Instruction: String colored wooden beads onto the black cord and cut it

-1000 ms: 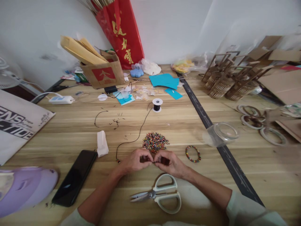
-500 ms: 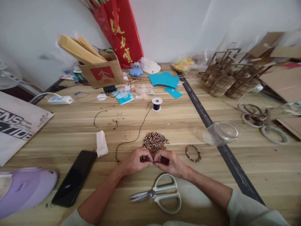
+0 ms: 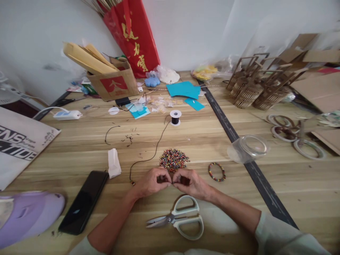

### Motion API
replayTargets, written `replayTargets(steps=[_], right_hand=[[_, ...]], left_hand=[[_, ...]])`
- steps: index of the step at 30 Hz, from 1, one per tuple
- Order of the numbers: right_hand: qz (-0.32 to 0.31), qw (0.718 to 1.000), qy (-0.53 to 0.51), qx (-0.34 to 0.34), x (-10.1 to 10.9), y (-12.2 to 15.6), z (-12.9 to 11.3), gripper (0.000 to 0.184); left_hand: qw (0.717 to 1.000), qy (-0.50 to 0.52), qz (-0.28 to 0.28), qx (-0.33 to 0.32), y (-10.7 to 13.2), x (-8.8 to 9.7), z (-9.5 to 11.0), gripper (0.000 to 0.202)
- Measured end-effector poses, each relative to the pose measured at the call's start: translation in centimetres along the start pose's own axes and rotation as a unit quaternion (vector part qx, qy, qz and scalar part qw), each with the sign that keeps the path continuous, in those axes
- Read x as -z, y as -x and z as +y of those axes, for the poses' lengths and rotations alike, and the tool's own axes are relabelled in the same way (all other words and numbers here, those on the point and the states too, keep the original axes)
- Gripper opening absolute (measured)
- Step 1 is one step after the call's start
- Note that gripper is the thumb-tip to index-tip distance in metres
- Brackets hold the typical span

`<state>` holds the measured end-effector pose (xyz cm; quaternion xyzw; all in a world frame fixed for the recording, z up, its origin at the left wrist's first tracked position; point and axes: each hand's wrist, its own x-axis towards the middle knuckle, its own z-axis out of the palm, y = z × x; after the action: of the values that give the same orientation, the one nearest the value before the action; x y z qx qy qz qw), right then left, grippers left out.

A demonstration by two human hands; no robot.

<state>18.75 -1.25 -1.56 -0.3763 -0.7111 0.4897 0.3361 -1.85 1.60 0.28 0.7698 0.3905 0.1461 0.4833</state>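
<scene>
My left hand (image 3: 151, 181) and my right hand (image 3: 190, 182) meet fingertip to fingertip on the wooden table (image 3: 202, 141), both pinched shut on a thin black cord (image 3: 156, 147). The cord runs from my fingers up to a small white spool (image 3: 175, 117). A pile of small multicoloured beads (image 3: 174, 159) lies just beyond my fingers. Whether a bead sits between my fingertips I cannot make out. A finished beaded bracelet (image 3: 217, 171) lies to the right of my right hand.
White-handled scissors (image 3: 180, 219) lie near my wrists. A black phone (image 3: 84, 202) and folded tissue (image 3: 113, 163) are left; a clear plastic lid (image 3: 249, 147) right. A cardboard box (image 3: 113, 83), red bag (image 3: 131, 35), blue paper (image 3: 184, 90) and wooden baskets (image 3: 255, 88) stand at the back.
My hands stay pinched together in the same place. The view has shifted slightly, nothing on the table has moved.
</scene>
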Motion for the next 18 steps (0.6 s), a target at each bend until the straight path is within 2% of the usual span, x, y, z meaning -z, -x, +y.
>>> replayTargets(steps=[6,18], right_hand=[[0.003,1.0,-0.003,-0.002,0.04,-0.01,0.0,0.002],[-0.018,1.0,0.001,0.019,0.41,0.0,-0.08,0.017]], left_hand=[[1.0,0.001,-0.001,0.004,-0.06,-0.08,-0.05,0.006],[1.0,0.005,-0.003,0.002,-0.05,-0.1,-0.18,0.005]])
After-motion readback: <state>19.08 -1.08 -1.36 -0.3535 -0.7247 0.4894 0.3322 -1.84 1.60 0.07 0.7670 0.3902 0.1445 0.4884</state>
